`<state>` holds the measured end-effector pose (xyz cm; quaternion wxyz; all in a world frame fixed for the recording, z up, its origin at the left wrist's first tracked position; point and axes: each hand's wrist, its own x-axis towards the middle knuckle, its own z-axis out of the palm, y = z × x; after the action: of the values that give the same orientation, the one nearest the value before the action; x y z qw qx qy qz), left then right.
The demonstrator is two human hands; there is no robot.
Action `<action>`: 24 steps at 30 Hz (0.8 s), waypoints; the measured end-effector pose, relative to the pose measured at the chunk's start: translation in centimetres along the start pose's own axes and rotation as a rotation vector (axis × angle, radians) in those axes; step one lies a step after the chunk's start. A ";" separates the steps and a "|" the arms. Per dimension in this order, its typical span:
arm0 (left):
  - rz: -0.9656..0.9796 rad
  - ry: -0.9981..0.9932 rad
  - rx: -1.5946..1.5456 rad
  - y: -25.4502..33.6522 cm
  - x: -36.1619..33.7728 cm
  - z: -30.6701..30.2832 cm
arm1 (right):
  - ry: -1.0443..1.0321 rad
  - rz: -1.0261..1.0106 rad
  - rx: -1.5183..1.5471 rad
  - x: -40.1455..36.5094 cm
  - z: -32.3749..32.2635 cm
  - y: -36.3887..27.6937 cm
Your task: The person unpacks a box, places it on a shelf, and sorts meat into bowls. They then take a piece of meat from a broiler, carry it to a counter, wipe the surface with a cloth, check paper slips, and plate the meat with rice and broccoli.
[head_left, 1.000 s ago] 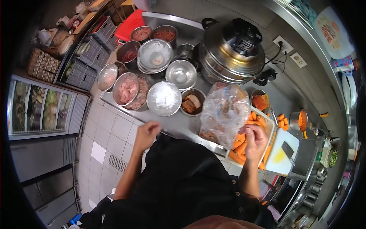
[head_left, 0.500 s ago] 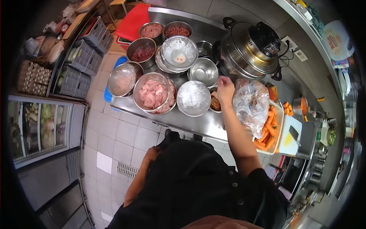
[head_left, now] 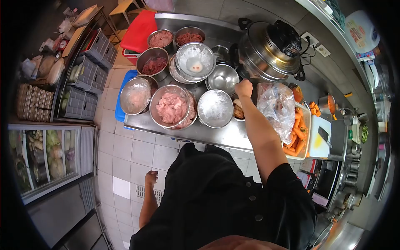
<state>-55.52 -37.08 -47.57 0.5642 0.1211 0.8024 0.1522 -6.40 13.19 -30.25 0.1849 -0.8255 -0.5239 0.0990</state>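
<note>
Left hand (head_left: 151, 178) swung outward, right hand (head_left: 244, 88) beside smooth round steel bowl (head_left: 223, 78)

"What's the right forearm (head_left: 259, 129) covering?"

"It's hiding part of a small bowl of browned food (head_left: 239, 120), just right of the powder bowl (head_left: 216, 124)."

"Is the right hand (head_left: 244, 88) holding anything?"

"I'm not managing to tell; its fingers are curling out of sight, above and right of the powder bowl."

"And the plastic bag (head_left: 275, 106)?"

"Its crumpled film is blurring the contents, farther right of the powder bowl, and it's covering part of the carrot basket (head_left: 309, 129)."

"The left hand (head_left: 151, 178)?"

"It's hanging well below and left of the powder bowl, its fingers looking too small to separate."

"The fridge (head_left: 86, 150)?"

"Far left of the powder bowl, it's disappearing into the dark border."
</note>
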 end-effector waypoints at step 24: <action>0.536 0.409 -0.230 9.2 -6.0 4.8 | 0.349 -0.613 0.227 -3.0 -7.3 0.6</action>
<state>-48.76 -30.24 -40.44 0.3421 0.2300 0.8161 0.4050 -4.56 8.77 -23.92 0.3832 -0.6088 -0.6931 -0.0459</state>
